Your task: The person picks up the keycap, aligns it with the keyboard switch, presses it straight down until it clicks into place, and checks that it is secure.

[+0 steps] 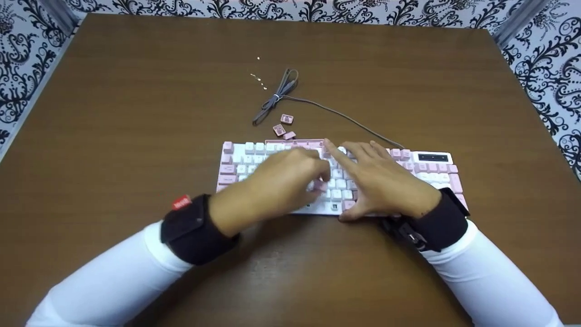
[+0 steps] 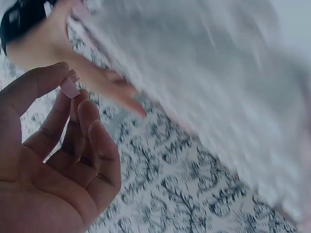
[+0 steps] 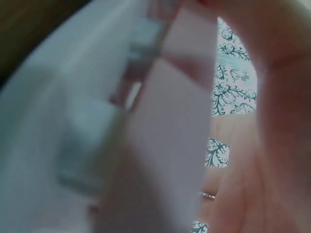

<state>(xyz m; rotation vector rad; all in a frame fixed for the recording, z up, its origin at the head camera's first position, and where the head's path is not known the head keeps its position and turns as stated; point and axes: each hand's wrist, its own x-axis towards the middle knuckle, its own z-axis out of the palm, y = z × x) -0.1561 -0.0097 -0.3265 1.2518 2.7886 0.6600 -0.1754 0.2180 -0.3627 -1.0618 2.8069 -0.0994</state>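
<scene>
A white and pink keyboard [image 1: 336,195] lies on the brown table. Above its middle, my left hand [image 1: 283,179] pinches a small pink keycap [image 2: 69,88] between thumb and forefinger, seen clearly in the left wrist view. My right hand [image 1: 386,179] lies across the keys to the right, fingers straight and spread. Its thumb is at the keyboard's front edge and its index fingertip reaches the back row. In the right wrist view, blurred keys are close beside the palm. Both hands cover part of the keys.
Three loose pink keycaps, one of them a tilted keycap [image 1: 279,130], lie behind the keyboard. Beyond them is a bundled grey cable [image 1: 274,100], its free run leading to the keyboard's back edge. Several tiny pale bits [image 1: 259,79] are scattered near the cable on the table [image 1: 136,113].
</scene>
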